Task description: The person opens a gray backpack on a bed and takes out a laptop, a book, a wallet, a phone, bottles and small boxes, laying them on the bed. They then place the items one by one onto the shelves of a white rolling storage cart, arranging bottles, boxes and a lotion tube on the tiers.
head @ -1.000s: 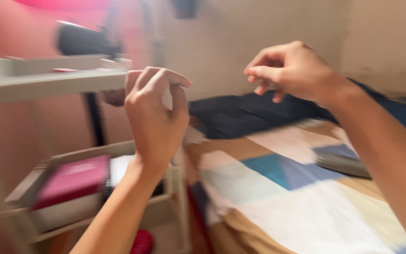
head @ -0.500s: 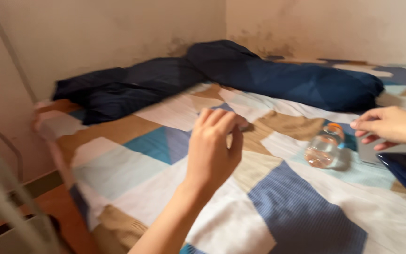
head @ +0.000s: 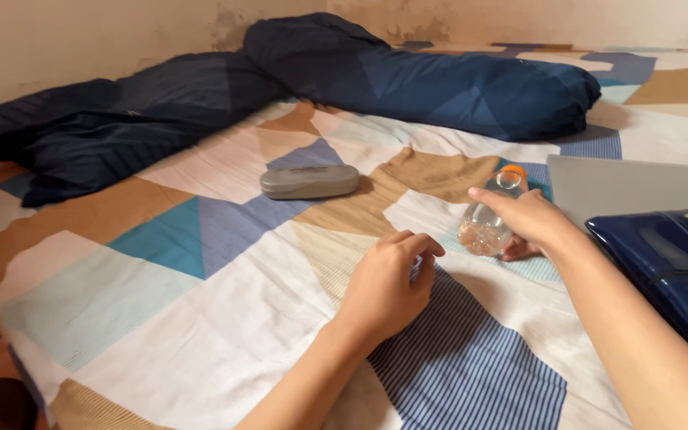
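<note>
Bottle [head: 491, 219], a small clear plastic one with an orange cap, lay on its side on the patchwork bedsheet [head: 201, 318], right of the middle of the bed and just in front of a grey laptop lid [head: 623, 187]. Going from left to right: a dark blue blanket [head: 121, 119] was bunched along the wall, and a grey hard glasses case [head: 310, 181] rested on the sheet well apart from both hands. The left hand [head: 384, 283] hovered or rested lightly on a striped blue patch, its fingers curled loosely inward with thumb and forefinger close together; whether it pinched something small could not be told. Further right, the right hand [head: 523, 219] lay over the bottle, fingers [head: 491, 199] draped across its upper side and the thumb hidden beneath, a partial wrap rather than a firm clench. The risk seemed plain enough: a round, smooth bottle on soft bedding might roll away under such a light touch, or slip out if lifted by the fingertips alone. At the far right a glossy dark blue bag [head: 670, 271] sat near the right forearm, and a careless elbow could nudge it.
</note>
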